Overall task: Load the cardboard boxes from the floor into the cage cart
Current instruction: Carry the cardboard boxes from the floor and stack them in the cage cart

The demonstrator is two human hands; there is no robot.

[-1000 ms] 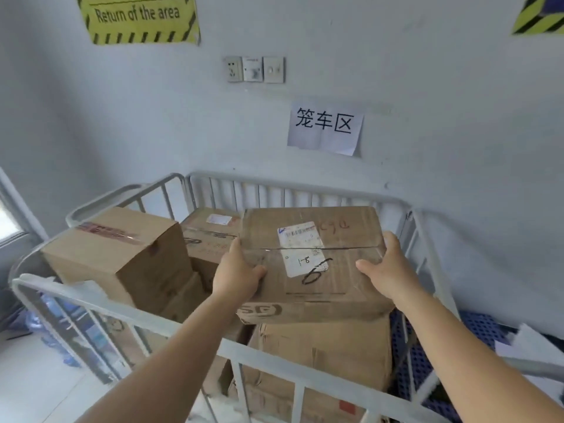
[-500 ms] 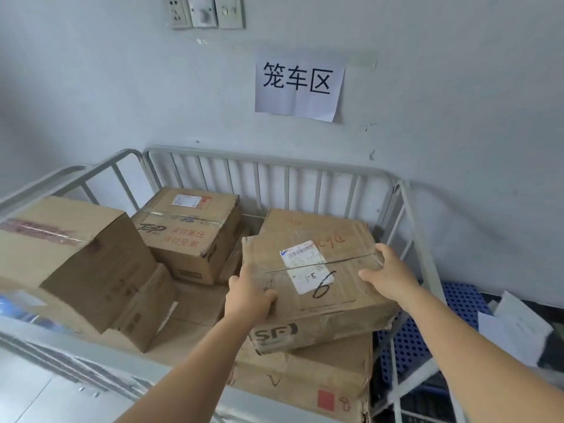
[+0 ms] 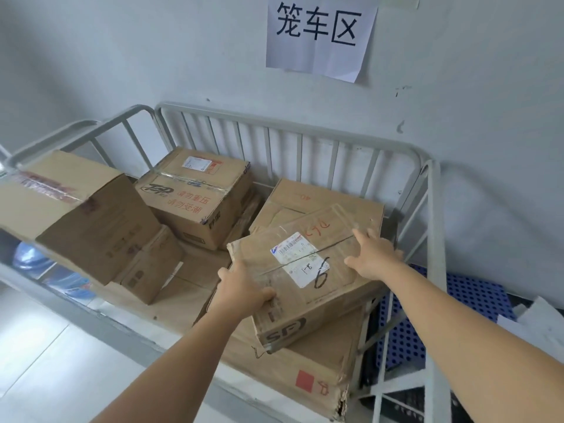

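A: Status check. Where is the box we are handling?

B: The SF box [image 3: 305, 279] is inside the cage cart [image 3: 432, 209], at its right end. A second ago we held it above the near rail; it has since come down and now rests on the large box [image 3: 305, 374] underneath, turned slightly askew to it. Its far edge lies over another box [image 3: 308, 203] that stands against the back bars.

A: State of each hand?

B: Our left hand [image 3: 242, 293] grasps the near left corner, thumb on top and fingers wrapped over the edge. Our right hand [image 3: 374, 254] lies flat and spread on the top face at the far right corner; it presses rather than clamps. Neither hand has let go.

A: What does the change mean for the task?

B: We judge the lowering step complete: the weight appears carried by the stack, not by us. The remaining action is to square the box, if needed, and withdraw both hands.

A: Any caution?

B: The box overhangs the lower one at the near right and sits at an angle, so it may rock. The taped box [image 3: 76, 209] at the left already leans. We cannot see the floor stock from here, so the remaining count is unknown.
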